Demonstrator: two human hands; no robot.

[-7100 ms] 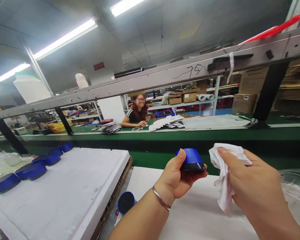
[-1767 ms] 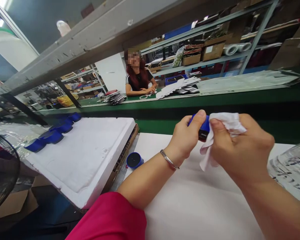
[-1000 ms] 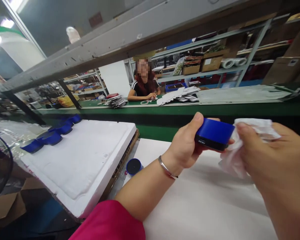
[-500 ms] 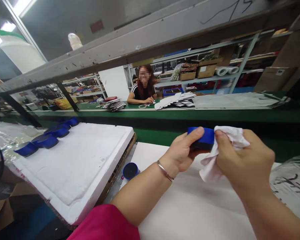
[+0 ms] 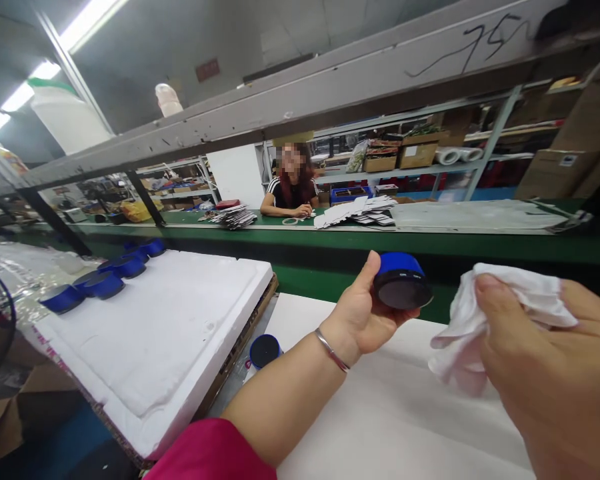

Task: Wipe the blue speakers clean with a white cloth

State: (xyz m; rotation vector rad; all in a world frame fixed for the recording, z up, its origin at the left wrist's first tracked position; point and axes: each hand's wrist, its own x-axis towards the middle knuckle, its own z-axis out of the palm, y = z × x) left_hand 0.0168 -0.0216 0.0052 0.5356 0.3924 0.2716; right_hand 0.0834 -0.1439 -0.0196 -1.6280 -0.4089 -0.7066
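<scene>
At the centre of the frame the left hand (image 5: 365, 320) gripped one blue speaker (image 5: 399, 283) between thumb and fingers, its dark face towards the camera, raised clear of the white table (image 5: 380, 413). At the right, the right hand (image 5: 555, 373) was closed on one white cloth (image 5: 473, 320), near the speaker but apart from it. At least four more speakers (image 5: 100, 283) sat in a row along the far left edge of the foam board (image 5: 170, 333), open foam reaching from them to its near edge, and one other speaker (image 5: 264, 350) lay in the gap between board and table.
</scene>
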